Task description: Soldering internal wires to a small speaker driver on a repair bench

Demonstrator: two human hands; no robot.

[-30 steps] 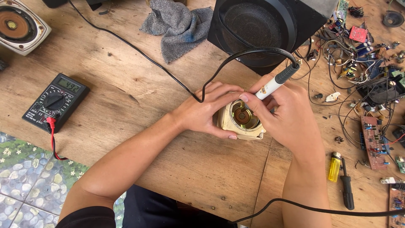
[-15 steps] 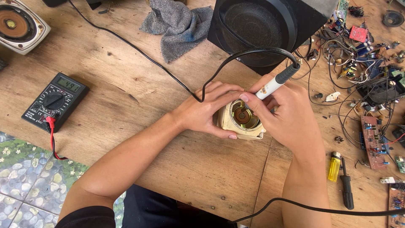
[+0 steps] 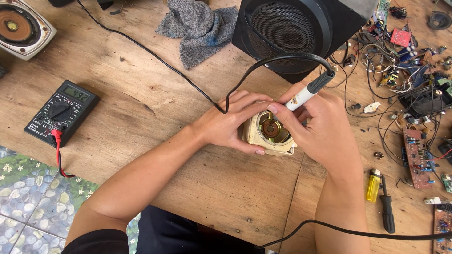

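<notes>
From the head camera, our right hand (image 3: 325,134) hides the tip of the white soldering iron (image 3: 308,91) it pinches, so we cannot tell where the tip touches. Our left hand (image 3: 230,124) curls pressed around the small cream speaker (image 3: 269,133), covering its left edge. Left of the speaker, on the wooden table (image 3: 141,108), lies a black multimeter (image 3: 61,113); behind it a large black speaker box (image 3: 292,33), cut off at the top.
</notes>
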